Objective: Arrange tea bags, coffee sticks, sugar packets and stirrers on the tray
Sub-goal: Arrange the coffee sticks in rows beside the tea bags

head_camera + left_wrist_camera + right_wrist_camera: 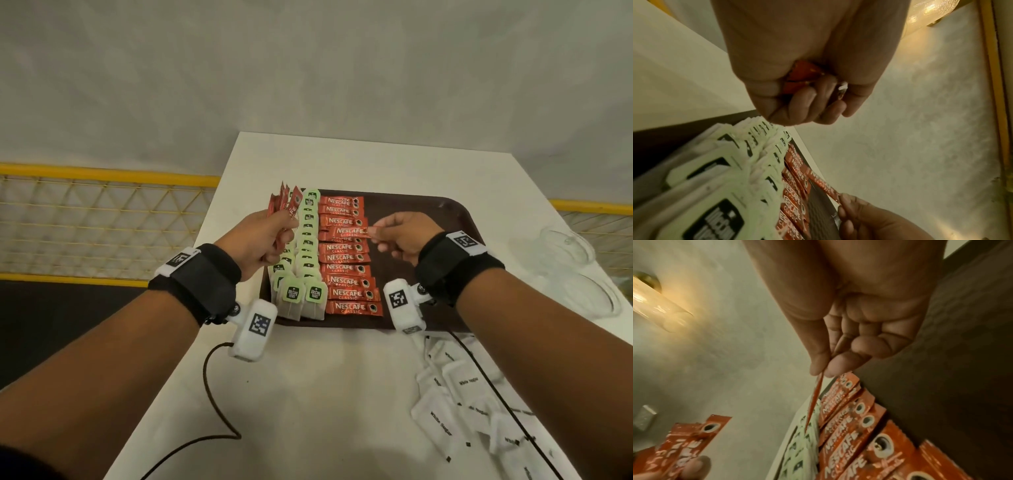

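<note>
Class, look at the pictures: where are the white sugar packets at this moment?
In the head view, the sugar packets lie in a loose pile on the white table, near right, just in front of the brown tray and not yet on it.

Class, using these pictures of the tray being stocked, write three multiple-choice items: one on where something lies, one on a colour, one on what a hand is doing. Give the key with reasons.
1. Where do the white paper sugar packets lie?
A. on the dark brown plastic tray
B. on the white table, nearer the person than the tray
C. in the left hand

2. What colour are the tags of the tea bags in rows on the tray?
A. pale green
B. blue
C. yellow

3. What is the right hand doing?
A. resting flat on the table
B. holding a sugar packet
C. pinching one red coffee stick by its end, above the row of sticks

Key: B, the packets lie scattered on the table, off the tray. A, the tags show pale green with dark labels. C, the right wrist view shows thumb and finger closed on the stick's end.
</note>
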Demonstrator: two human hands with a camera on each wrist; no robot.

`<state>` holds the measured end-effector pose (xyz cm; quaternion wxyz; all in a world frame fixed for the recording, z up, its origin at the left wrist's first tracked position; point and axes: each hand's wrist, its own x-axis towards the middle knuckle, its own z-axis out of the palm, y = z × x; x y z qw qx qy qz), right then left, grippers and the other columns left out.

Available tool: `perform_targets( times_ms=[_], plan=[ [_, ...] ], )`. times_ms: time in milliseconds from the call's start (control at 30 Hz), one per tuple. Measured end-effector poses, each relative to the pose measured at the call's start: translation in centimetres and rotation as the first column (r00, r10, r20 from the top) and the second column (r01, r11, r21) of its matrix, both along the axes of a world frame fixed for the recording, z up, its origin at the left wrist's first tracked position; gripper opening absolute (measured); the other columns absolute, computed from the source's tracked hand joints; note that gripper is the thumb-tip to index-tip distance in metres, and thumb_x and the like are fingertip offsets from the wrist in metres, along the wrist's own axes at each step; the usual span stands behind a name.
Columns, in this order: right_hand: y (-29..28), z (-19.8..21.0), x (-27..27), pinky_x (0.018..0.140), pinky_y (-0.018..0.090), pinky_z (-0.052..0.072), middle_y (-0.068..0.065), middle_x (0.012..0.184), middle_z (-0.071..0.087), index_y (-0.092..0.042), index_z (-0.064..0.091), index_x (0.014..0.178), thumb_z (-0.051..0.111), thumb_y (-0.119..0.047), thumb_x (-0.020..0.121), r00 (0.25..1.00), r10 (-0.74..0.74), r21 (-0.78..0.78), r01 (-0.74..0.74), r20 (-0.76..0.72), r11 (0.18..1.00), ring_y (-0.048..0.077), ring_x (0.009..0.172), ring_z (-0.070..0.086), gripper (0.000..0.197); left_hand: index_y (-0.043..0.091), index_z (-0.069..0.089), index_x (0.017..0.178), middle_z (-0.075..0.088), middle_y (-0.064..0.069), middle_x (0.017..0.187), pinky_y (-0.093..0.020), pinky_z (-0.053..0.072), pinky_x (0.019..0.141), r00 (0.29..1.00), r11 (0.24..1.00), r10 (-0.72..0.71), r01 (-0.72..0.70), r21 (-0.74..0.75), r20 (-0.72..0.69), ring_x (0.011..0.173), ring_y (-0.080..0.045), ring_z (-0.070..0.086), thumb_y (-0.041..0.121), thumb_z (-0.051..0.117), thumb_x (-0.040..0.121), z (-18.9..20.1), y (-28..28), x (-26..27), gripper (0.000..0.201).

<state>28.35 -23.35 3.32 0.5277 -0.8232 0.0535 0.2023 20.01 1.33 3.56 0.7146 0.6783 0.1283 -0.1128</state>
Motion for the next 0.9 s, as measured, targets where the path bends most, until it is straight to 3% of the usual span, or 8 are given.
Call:
perform_targets(
  times_ms=[200, 400, 500, 567, 633, 733, 800, 900],
  plan=[
    [1.7, -1.1, 1.5, 0.051, 0.024, 0.041, 0.011, 0.097, 0.074, -0.015, 0.066, 0.09, 0.074, -0.024, 0.084, 0.999, 0.036, -0.148, -0.039, -0.023, 0.988, 0.014, 0.065, 0.056, 0.013, 0.008, 0.062, 0.108, 0.062, 0.0, 0.077, -0.021, 0.026, 0.045, 0.999, 0.993, -0.046, 0.046, 0.112, -0.004, 0.052, -0.01, 0.032, 0.027, 0.059, 0.095, -1.1, 0.8, 0.1, 0.023],
    [3.4, -0.9, 3.1, 0.075, 0.034, 0.048, 0.009, 0.095, 0.07, -0.011, 0.062, 0.087, 0.072, -0.023, 0.085, 0.994, 0.098, -0.364, -0.11, -0.051, 0.925, 0.016, 0.067, 0.056, 0.016, 0.02, 0.056, 0.12, 0.076, -0.003, 0.098, -0.022, 0.035, 0.054, 0.997, 0.978, -0.071, 0.065, 0.201, 0.023, 0.066, -0.014, 0.043, 0.033, 0.051, 0.102, -0.9, 0.8, 0.7, 0.023],
    [3.4, -1.4, 3.8, 0.066, 0.025, 0.054, 0.008, 0.095, 0.069, -0.013, 0.064, 0.09, 0.073, -0.024, 0.084, 0.993, 0.107, -0.37, -0.117, -0.047, 0.922, 0.015, 0.069, 0.061, 0.016, 0.018, 0.055, 0.122, 0.076, -0.002, 0.099, -0.018, 0.038, 0.052, 0.997, 0.978, -0.072, 0.066, 0.198, 0.025, 0.06, -0.005, 0.051, 0.035, 0.051, 0.102, -0.7, 0.5, 0.8, 0.027],
    [3.6, -1.6, 4.0, 0.075, 0.03, 0.057, 0.008, 0.097, 0.071, -0.01, 0.065, 0.096, 0.074, -0.03, 0.083, 0.99, 0.129, -0.45, -0.138, -0.05, 0.882, 0.017, 0.074, 0.062, 0.024, 0.015, 0.054, 0.125, 0.076, -0.002, 0.101, -0.018, 0.038, 0.049, 0.996, 0.978, -0.081, 0.075, 0.193, 0.023, 0.058, -0.004, 0.055, 0.036, 0.051, 0.101, -0.7, 0.4, 0.8, 0.032],
    [3.8, -1.7, 4.1, 0.09, 0.04, 0.054, 0.009, 0.101, 0.072, -0.008, 0.065, 0.104, 0.073, -0.037, 0.082, 0.99, 0.133, -0.543, -0.141, -0.055, 0.828, 0.022, 0.083, 0.064, 0.037, 0.015, 0.054, 0.127, 0.076, -0.002, 0.102, -0.024, 0.048, 0.063, 0.995, 0.976, -0.096, 0.091, 0.196, 0.013, 0.078, -0.015, 0.067, 0.039, 0.053, 0.1, -0.7, 0.4, 0.8, 0.036],
    [3.6, -1.4, 3.9, 0.092, 0.043, 0.052, 0.012, 0.103, 0.07, -0.005, 0.064, 0.103, 0.071, -0.039, 0.084, 0.986, 0.162, -0.578, -0.113, 0.033, 0.808, 0.027, 0.095, 0.066, 0.039, 0.019, 0.058, 0.122, 0.076, -0.001, 0.104, -0.046, 0.048, 0.097, 0.993, 0.974, -0.121, 0.119, 0.191, 0.0, 0.109, -0.028, 0.068, 0.04, 0.055, 0.098, -0.7, 0.3, 0.6, 0.032],
    [3.6, -0.8, 3.4, 0.088, 0.04, 0.053, 0.009, 0.1, 0.069, -0.006, 0.064, 0.096, 0.066, -0.039, 0.088, 0.972, 0.178, -0.467, -0.086, 0.156, 0.88, 0.023, 0.092, 0.065, 0.034, 0.019, 0.061, 0.118, 0.077, -0.001, 0.101, -0.039, 0.05, 0.089, 0.991, 0.973, -0.133, 0.131, 0.192, -0.001, 0.096, -0.018, 0.071, 0.039, 0.056, 0.098, -0.5, 0.1, 0.5, 0.028],
    [4.2, 0.8, 2.1, 0.067, 0.031, 0.05, 0.002, 0.086, 0.067, -0.014, 0.067, 0.095, 0.058, -0.046, 0.092, 0.942, 0.261, -0.204, -0.218, 0.211, 0.954, 0.014, 0.072, 0.057, 0.033, 0.014, 0.063, 0.113, 0.077, -0.002, 0.092, -0.022, 0.042, 0.057, 0.991, 0.964, -0.133, 0.125, 0.233, 0.019, 0.061, -0.008, 0.062, 0.036, 0.059, 0.096, -0.3, -0.2, 0.7, 0.027]
  ],
)
